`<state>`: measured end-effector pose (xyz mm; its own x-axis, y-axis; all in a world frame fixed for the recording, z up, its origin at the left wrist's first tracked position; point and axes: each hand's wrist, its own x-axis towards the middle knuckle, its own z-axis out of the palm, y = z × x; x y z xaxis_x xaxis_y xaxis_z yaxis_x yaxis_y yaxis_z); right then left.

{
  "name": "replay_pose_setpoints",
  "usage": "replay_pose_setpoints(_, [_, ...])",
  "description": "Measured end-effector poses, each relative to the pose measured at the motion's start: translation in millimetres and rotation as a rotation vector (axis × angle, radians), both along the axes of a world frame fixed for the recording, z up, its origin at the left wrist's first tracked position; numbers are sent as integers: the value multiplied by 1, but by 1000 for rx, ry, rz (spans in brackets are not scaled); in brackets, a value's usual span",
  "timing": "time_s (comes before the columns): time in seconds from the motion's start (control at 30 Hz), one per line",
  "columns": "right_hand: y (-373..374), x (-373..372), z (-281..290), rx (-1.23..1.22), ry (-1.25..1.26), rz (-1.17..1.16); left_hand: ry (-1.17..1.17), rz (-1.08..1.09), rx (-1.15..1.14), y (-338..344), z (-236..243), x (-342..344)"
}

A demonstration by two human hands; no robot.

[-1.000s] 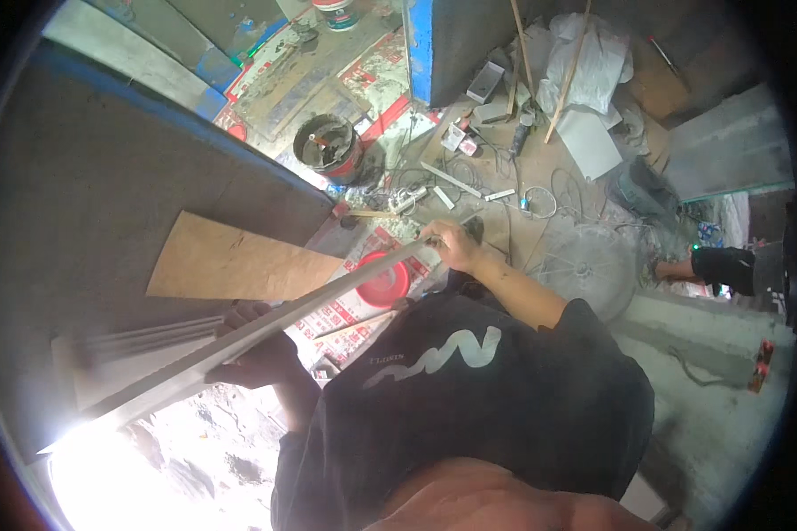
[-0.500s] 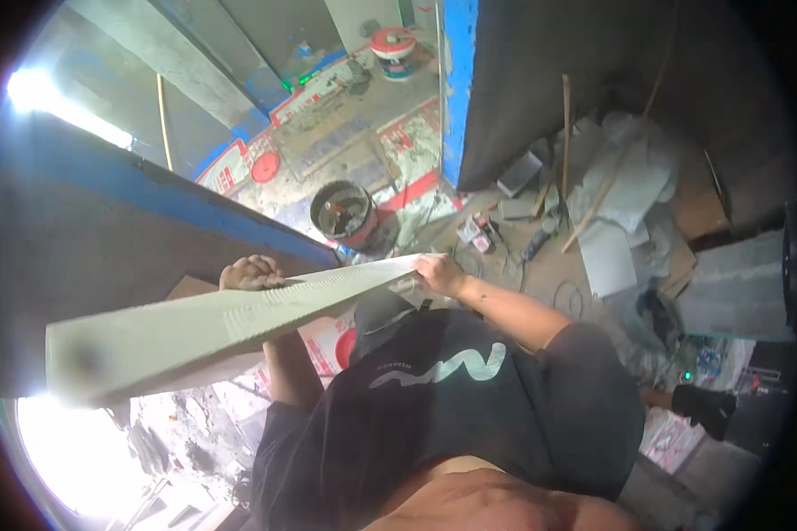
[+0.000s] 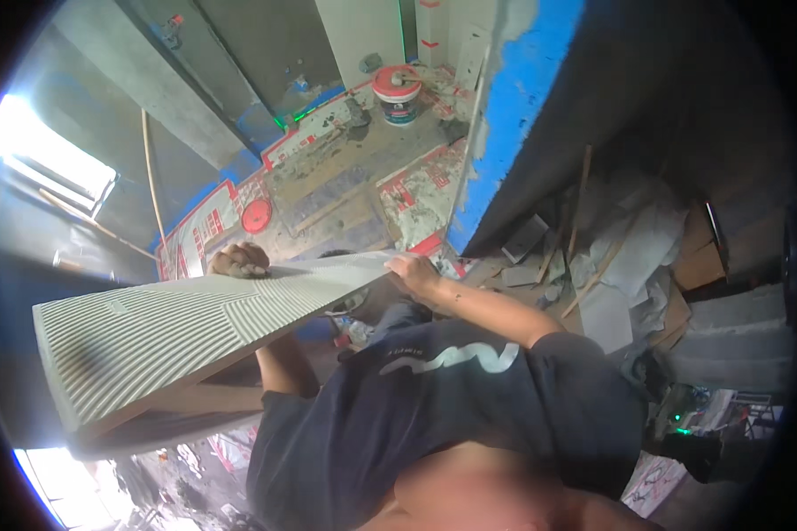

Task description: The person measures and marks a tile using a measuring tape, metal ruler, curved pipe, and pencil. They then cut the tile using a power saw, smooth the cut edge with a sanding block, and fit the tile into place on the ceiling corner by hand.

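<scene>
A long pale tile [image 3: 150,345] spans the space before my chest, its upper face coated with combed ridges of adhesive. My left hand [image 3: 239,261] is closed over its far long edge, the forearm passing beneath the tile. At the narrow right end, my right hand [image 3: 413,273] grips the edge with the thumb side up. Most of the tile's underside is hidden from sight.
Ahead, a wall end with blue coating [image 3: 518,115] borders an opening. Beyond it stand a lidded white and red bucket [image 3: 397,97] and a red lid [image 3: 257,215]. Crumpled plastic sheeting [image 3: 633,230] and wooden sticks [image 3: 584,190] lie at right.
The tile has turned so its ridged face shows more fully. The blue-edged wall and lidded bucket look larger. The open bucket of mortar is now mostly hidden behind the tile.
</scene>
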<state>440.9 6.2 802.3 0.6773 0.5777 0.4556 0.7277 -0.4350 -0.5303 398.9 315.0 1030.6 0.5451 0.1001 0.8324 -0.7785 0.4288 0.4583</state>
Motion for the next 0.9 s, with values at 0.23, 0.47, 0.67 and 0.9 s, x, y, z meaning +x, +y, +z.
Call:
replay_pose_setpoints(0.23, [65, 170, 18, -101, 146, -54, 239, 441, -99, 45, 13, 142])
replay_pose_setpoints(0.47, [151, 311, 21, 0, 186, 78, 601, 888, -663, 105, -5, 209])
replay_pose_setpoints(0.67, [207, 430, 15, -89, 390, 174, 647, 1124, -654, 116, -5, 301])
replay_pose_setpoints(0.9, [226, 619, 0, -48, 464, 301, 698, 1216, -723, 139, -8, 479])
